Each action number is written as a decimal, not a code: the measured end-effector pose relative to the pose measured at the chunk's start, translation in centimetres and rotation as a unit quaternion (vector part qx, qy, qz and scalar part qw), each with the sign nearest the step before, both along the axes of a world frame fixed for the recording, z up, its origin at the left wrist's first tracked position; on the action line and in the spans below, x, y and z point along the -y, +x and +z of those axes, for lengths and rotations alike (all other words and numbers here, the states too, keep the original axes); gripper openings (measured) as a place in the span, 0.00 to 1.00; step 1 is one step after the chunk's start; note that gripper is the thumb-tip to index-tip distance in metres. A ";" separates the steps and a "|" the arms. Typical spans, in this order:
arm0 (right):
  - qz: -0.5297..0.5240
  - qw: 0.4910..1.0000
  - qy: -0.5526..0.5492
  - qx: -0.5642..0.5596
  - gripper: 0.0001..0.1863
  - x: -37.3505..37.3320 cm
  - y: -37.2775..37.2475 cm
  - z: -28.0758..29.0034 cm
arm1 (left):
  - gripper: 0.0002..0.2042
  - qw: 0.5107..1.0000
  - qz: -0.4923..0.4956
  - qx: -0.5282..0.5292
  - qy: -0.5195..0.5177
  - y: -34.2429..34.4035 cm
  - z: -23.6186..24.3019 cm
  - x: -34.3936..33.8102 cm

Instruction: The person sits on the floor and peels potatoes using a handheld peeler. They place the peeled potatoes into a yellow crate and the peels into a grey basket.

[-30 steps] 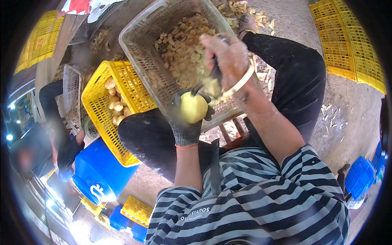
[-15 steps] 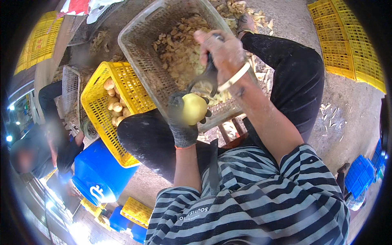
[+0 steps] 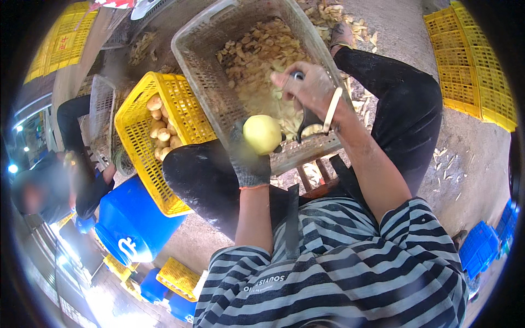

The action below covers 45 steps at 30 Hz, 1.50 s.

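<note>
My left hand (image 3: 247, 158), in a dark grey knit glove, is closed round a peeled, pale yellow potato (image 3: 262, 135). My bare right hand (image 3: 313, 90) grips a dark-handled peeler (image 3: 309, 120), a little to the right of the potato and apart from it. A strip of pale peel (image 3: 332, 109) hangs by the right wrist. Both hands are over the near end of a grimy, translucent crate (image 3: 203, 82). Inside it lies a heap of potato peelings (image 3: 262, 52).
Left of my knee, a yellow crate (image 3: 188, 101) holds several unpeeled potatoes (image 3: 159, 128) beside a blue barrel (image 3: 128, 218). Stacked yellow crates (image 3: 470, 65) stand at the right. Peelings (image 3: 443, 164) litter the floor. Another person (image 3: 49, 186) sits at the far left.
The peeler has moved off the potato, to the right and down, with my right hand. The potato has turned slightly in my left hand. The whole view has shifted a little.
</note>
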State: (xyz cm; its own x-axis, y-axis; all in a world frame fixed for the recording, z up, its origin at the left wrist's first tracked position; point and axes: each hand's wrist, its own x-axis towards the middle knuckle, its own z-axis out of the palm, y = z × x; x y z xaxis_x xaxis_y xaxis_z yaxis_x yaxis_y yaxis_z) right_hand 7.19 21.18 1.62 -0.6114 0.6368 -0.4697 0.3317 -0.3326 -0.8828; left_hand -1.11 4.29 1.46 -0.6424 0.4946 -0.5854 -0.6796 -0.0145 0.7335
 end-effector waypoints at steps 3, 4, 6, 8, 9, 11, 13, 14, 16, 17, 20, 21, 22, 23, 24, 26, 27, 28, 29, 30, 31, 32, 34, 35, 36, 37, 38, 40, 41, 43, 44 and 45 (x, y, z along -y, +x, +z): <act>0.090 0.995 0.017 0.045 0.27 3.0 -0.3 0.0 | 0.14 0.993 0.060 -0.089 -0.048 -0.5 -1.5 -0.4; 0.115 0.991 0.071 0.017 0.29 3.8 -0.6 -0.5 | 0.13 0.991 0.042 -0.125 -0.017 -0.7 -1.5 -0.3; 0.102 0.995 -0.012 -0.015 0.28 4.4 -0.4 -1.1 | 0.13 0.967 -0.008 -0.243 -0.072 -1.1 -1.1 -0.2; 0.091 0.994 -0.050 -0.042 0.28 4.6 -0.6 -1.4 | 0.12 0.934 -0.049 -0.336 -0.109 -1.2 -0.1 -0.4; 0.079 0.992 -0.080 -0.048 0.28 4.6 -0.6 -1.3 | 0.12 0.918 -0.064 -0.374 -0.119 -1.1 0.5 -0.7; 0.054 0.987 -0.136 -0.061 0.27 4.5 -0.7 -0.7 | 0.11 0.895 -0.085 -0.419 -0.124 -1.0 1.3 -1.1; 0.027 0.981 -0.149 -0.119 0.24 5.0 -1.0 -1.6 | 0.11 0.887 -0.093 -0.436 -0.120 -1.0 2.0 -1.2; 0.030 0.966 -0.217 -0.137 0.23 5.1 -0.7 -1.4 | 0.10 0.892 -0.091 -0.428 -0.118 -1.1 2.5 -1.2; 0.036 0.939 -0.298 -0.168 0.20 5.0 -0.3 -0.9 | 0.08 0.901 -0.084 -0.410 -0.114 -1.4 3.2 -1.3; 0.036 0.930 -0.314 -0.186 0.20 5.0 -0.2 -1.1 | 0.08 0.902 -0.087 -0.408 -0.110 -1.4 3.6 -1.4; 0.041 0.907 -0.350 -0.229 0.19 5.1 -0.3 -1.6 | 0.09 0.917 -0.083 -0.382 -0.084 -1.6 4.2 -1.5; 0.043 0.910 -0.343 -0.230 0.20 5.0 -0.3 -1.5 | 0.10 0.928 -0.074 -0.358 -0.067 -1.6 4.0 -1.5; 0.044 0.911 -0.338 -0.232 0.20 4.9 -0.3 -1.2 | 0.10 0.939 -0.066 -0.334 -0.050 -1.6 4.0 -1.5; 0.045 0.913 -0.332 -0.233 0.20 4.9 -0.3 -1.0 | 0.10 0.935 -0.063 -0.345 -0.059 -1.7 3.9 -1.5; 0.057 0.932 -0.264 -0.243 0.20 4.9 -0.3 -0.6 | 0.10 0.931 -0.060 -0.355 -0.068 -1.8 3.9 -1.4; 0.039 0.931 -0.278 -0.234 0.21 5.0 -0.3 0.1 | 0.10 0.922 -0.041 -0.380 -0.062 -1.5 3.8 -1.8; 0.030 0.930 -0.285 -0.230 0.21 5.0 -0.4 0.3 | 0.10 0.919 -0.041 -0.385 -0.073 -1.7 3.8 -1.8; 0.029 0.925 -0.295 -0.236 0.22 5.0 -0.4 0.3 | 0.10 0.917 -0.043 -0.388 -0.085 -1.9 3.7 -1.8; 0.027 0.920 -0.305 -0.242 0.22 5.1 -0.4 0.2 | 0.10 0.914 -0.044 -0.392 -0.096 -2.0 3.6 -1.8; 0.025 0.915 -0.316 -0.249 0.22 5.2 -0.4 0.1 | 0.10 0.921 -0.044 -0.377 -0.093 -2.0 3.6 -1.7; 0.017 0.889 -0.371 -0.266 0.23 5.2 -0.4 -0.2 | 0.10 0.927 -0.043 -0.362 -0.088 -2.1 3.5 -1.8; 0.008 0.860 -0.426 -0.282 0.24 5.3 -0.3 -0.8 | 0.11 0.933 -0.043 -0.347 -0.083 -2.1 3.5 -1.9; 0.007 0.818 -0.490 -0.301 0.27 5.2 -0.3 -1.7 | 0.12 0.836 -0.104 -0.487 -0.230 -3.1 3.5 -1.7; 0.016 0.810 -0.499 -0.306 0.30 5.0 -0.2 -2.0 | 0.13 0.770 -0.132 -0.547 -0.300 -3.9 3.6 -1.5; 0.024 0.802 -0.509 -0.311 0.32 4.9 -0.3 -2.4 | 0.17 0.583 -0.153 -0.674 -0.428 -5.2 2.4 -0.7; 0.014 0.811 -0.498 -0.306 0.33 4.7 -0.5 -2.6 | 0.17 0.553 -0.147 -0.687 -0.448 -5.8 2.3 -0.3; 0.004 0.820 -0.486 -0.301 0.34 4.5 -0.9 -2.8 | 0.17 0.522 -0.140 -0.699 -0.469 -6.3 2.3 0.1; 0.027 0.793 -0.522 -0.312 0.33 3.6 -0.2 -1.8 | 0.13 0.498 -0.160 -0.721 -0.455 -7.4 2.7 0.9; 0.005 0.799 -0.519 -0.302 0.34 3.6 -0.2 -1.1 | 0.11 0.574 -0.193 -0.675 -0.420 -7.4 2.8 1.0; -0.041 0.811 -0.510 -0.284 0.35 3.5 -0.4 -0.5 | 0.08 0.709 -0.251 -0.568 -0.335 -7.4 3.8 0.9; -0.008 0.804 -0.511 -0.304 0.36 3.3 -0.2 -0.9 | 0.08 0.876 -0.204 -0.366 -0.238 -7.1 4.1 0.3; 0.000 0.810 -0.499 -0.309 0.36 3.2 -0.2 -1.2 | 0.09 0.912 -0.188 -0.303 -0.201 -6.4 5.0 -0.4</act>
State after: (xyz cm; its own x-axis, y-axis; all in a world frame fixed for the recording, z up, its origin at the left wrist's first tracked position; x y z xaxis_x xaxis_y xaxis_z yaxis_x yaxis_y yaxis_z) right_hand 7.01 18.01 0.38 -0.9260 0.1288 -0.3550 -0.0705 -0.9824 -0.1727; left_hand -7.50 4.67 6.43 -0.7384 0.5696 -0.3611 -0.0483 0.4894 0.8707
